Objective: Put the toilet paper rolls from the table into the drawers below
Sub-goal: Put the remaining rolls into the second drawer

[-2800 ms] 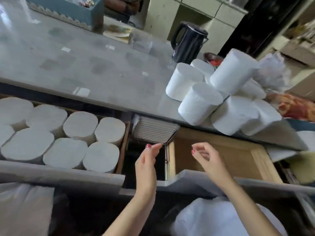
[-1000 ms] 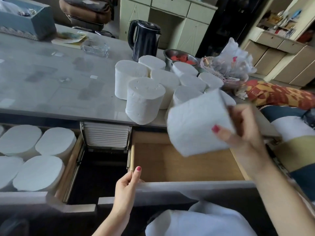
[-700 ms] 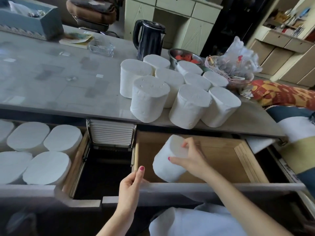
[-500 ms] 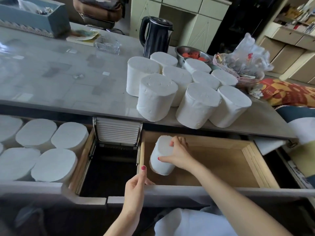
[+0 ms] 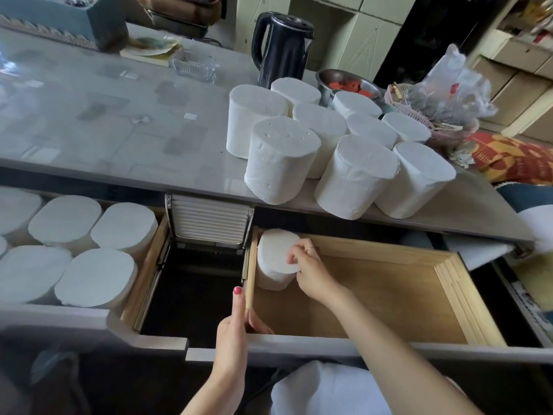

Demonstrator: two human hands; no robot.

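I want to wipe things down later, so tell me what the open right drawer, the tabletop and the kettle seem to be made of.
Drawer: pale unfinished-looking wood inside, grain lines show; its front looks grey painted or laminated. Tabletop: glossy grey, reflecting light, probably glass or polished stone over a tiled pattern. Kettle: shiny black, likely plastic, though coated metal is possible.

No text can be read with confidence; the red and yellow patterned cloth [image 5: 514,157] at the right end of the tabletop [image 5: 119,139] bears some small lettering, too blurred to make out.
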